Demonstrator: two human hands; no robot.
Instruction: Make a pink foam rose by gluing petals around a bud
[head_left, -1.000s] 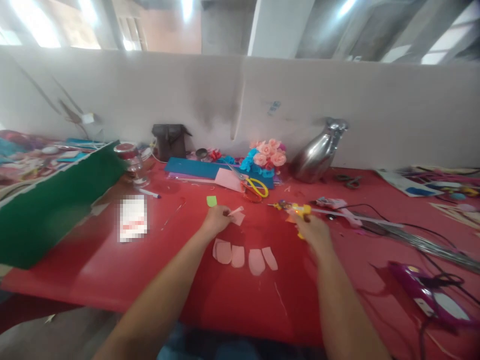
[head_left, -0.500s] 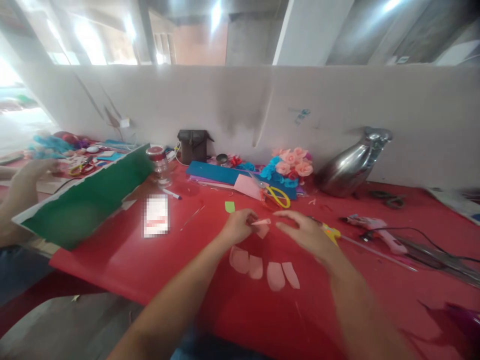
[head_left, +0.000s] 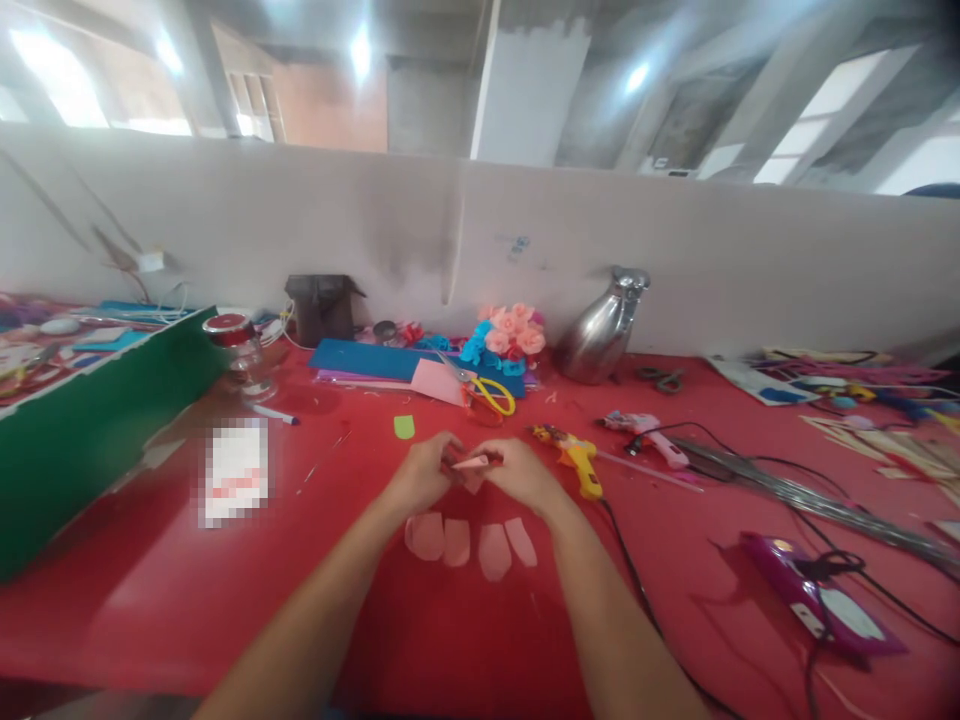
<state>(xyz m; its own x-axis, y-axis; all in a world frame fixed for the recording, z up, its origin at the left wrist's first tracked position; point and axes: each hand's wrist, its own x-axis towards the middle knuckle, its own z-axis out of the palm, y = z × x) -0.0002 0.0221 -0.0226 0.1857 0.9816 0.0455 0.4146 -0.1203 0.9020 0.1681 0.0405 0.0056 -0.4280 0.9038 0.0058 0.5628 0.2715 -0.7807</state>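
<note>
Both hands meet over the red table (head_left: 187, 600), and between them sits a small pink paper piece (head_left: 472, 462) held above the tabletop. The left hand (head_left: 424, 473) has its fingers curled closed around one end of the piece, and the right hand (head_left: 519, 472) pinches the other end; the fingers cover most of it, so its exact shape cannot be made out. Just below the hands, four pink cut petals (head_left: 471, 543) lie in a row on the table, apart from the hands. Just to the right of the right hand lies a yellow glue gun (head_left: 574, 455), with a dark cord running down toward the lower edge, partly hidden behind the right forearm. A pink glue gun (head_left: 646, 435) lies farther right, near a bundle of wires (head_left: 810, 498) that runs out of view at the right edge. Behind the hands, yellow-handled scissors (head_left: 491, 393) rest on a pink sheet beside a bunch of paper flowers (head_left: 510, 333), and a steel jug (head_left: 604, 325) stands by the wall. A small green scrap (head_left: 404, 427) lies left of the hands. A white card (head_left: 234, 472) is blurred out and unreadable. A green board (head_left: 90, 420) is cut off at the left edge.
</note>
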